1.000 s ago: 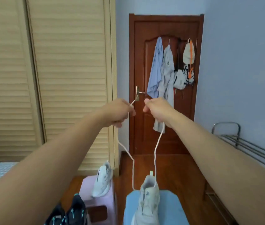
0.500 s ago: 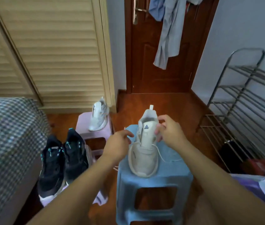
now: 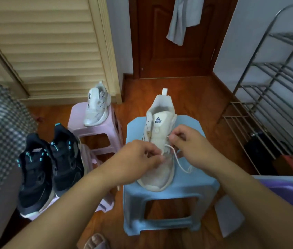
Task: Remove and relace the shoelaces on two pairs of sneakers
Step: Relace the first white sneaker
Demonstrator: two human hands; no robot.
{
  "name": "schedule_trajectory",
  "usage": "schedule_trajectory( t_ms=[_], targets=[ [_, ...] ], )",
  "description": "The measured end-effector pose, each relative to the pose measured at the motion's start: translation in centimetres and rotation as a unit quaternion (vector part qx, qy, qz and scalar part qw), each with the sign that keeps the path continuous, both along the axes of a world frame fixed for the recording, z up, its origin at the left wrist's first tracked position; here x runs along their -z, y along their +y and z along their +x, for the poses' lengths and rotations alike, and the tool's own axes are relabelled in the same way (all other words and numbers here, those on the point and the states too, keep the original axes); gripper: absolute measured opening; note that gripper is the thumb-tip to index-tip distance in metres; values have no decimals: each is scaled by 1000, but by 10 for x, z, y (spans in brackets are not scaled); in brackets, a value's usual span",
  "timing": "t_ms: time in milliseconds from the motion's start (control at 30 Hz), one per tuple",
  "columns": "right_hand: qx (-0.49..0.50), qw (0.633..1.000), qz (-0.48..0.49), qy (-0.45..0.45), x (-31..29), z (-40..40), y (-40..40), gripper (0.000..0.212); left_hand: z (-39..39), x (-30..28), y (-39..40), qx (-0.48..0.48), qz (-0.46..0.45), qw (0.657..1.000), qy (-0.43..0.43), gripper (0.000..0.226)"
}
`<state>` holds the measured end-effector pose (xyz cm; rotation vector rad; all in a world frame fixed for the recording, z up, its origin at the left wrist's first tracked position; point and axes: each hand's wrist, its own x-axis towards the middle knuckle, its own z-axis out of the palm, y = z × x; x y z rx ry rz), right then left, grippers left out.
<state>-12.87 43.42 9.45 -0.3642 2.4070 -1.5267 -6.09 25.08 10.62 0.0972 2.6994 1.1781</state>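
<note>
White sneaker [image 3: 160, 141] sits toe-toward-camera on the blue stool [image 3: 187, 187], raised so both hands reach the eyelets w/o stooping. Left hand [image 3: 138, 159] hovers over the vamp, fingers curled, pinching the shoelace [image 3: 178, 160] at a lower eyelet. Right hand [image 3: 188, 141] is up by the right eyelet row, thumb and forefinger nipping the lace tip (looks like threading, prob the lower rows). Slack lace trails onto the stool top. Its mate [image 3: 97, 106] waits on the pink stool [image 3: 95, 133]; black pair [image 3: 50, 166] parked left, near the floor.
</note>
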Motion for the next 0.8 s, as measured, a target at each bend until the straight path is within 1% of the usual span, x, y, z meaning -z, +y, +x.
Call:
schedule_trajectory(
  t_ms=[67,100,167,200,233,267,300,367,400,467,500,533,567,633,667,733,800],
  targets=[
    [-56,998,-24,-34,-6,10,3,11,10,-5,0,47,-30,998,-40,22],
    [-106,993,-23,-55,-8,15,5,9,14,-7,-5,42,-37,997,-53,22],
    [-215,972,30,-87,-14,26,8,6,18,-9,-20,-3,-38,997,-64,22],
    [-252,961,63,-95,-17,29,11,6,20,-12,-29,-22,-50,996,-65,22],
    [-266,955,89,-93,-20,30,15,6,22,-15,-37,-29,-70,995,-69,23],
    [-259,957,106,-79,-24,30,19,6,23,-16,-44,-28,-89,993,-74,24],
    [-231,964,127,-43,-27,27,24,7,23,-16,-48,-33,-97,992,-78,24],
    [-121,974,175,71,-27,18,31,14,17,-9,-47,-90,-79,992,-50,19],
    [-65,977,171,112,-27,15,30,16,12,-5,-43,-129,-60,990,-19,16],
    [7,985,103,136,-22,11,18,17,3,-1,-31,-201,-18,978,48,11],
    [26,987,66,143,-19,11,10,16,1,-2,-23,-232,21,970,65,11],
    [40,986,34,157,-18,12,0,16,0,-3,-16,-257,81,961,68,12],
    [48,984,6,172,-18,15,-10,17,1,-7,-10,-270,155,949,52,14],
    [56,982,-33,180,-17,22,-27,19,7,-13,0,-269,304,914,-11,19],
    [55,982,-39,179,-16,26,-34,17,9,-15,3,-259,355,898,-36,21],
    [57,981,-41,181,-12,31,-43,14,12,-16,7,-240,407,880,-55,23],
    [53,977,-43,201,-10,33,-49,17,12,-15,6,-247,414,875,-47,23]
  ],
)
